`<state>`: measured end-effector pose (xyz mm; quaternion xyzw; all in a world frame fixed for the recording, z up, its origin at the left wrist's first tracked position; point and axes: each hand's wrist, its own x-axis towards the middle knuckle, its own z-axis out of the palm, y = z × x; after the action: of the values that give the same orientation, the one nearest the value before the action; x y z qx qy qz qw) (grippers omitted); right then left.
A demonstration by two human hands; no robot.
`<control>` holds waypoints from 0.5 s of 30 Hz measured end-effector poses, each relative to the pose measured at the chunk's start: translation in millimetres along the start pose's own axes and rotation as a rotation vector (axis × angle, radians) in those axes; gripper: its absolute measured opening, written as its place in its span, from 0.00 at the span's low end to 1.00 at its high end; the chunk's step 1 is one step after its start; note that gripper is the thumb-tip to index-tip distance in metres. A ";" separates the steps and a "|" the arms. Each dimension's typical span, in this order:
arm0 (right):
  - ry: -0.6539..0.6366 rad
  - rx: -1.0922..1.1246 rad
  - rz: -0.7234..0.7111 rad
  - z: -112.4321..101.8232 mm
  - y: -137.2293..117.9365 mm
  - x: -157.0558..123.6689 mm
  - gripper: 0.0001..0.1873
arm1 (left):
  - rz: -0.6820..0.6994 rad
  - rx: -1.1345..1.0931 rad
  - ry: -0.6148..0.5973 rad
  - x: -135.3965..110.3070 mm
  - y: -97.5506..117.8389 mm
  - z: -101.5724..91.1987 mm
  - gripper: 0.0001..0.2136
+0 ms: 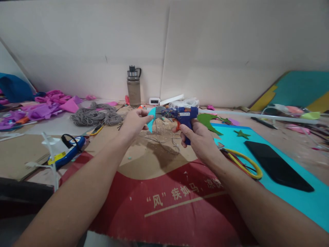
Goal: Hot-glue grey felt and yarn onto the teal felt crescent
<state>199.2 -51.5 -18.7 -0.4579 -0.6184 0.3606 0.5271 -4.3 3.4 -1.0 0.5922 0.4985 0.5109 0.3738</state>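
My left hand pinches a small turquoise felt piece and holds it up above the table. My right hand is wrapped round the grip of a blue glue gun, one finger by its orange trigger. The gun's nozzle points left at the felt piece, almost touching it. Both hands hover over a brown and red cardboard sheet.
A turquoise felt sheet on the right carries a black phone, yellow-handled scissors and green cut-outs. Grey cord, pink scraps, a water bottle and a blue tool lie left and behind.
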 end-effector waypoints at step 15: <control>0.151 -0.649 -0.320 -4.4 -3.8 -2.7 0.15 | 0.046 0.059 -0.038 -3.9 3.8 3.5 0.07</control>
<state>202.9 -55.4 -15.3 -0.5243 -0.7236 0.0239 0.4482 0.0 -1.0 1.0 0.6238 0.4925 0.4931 0.3538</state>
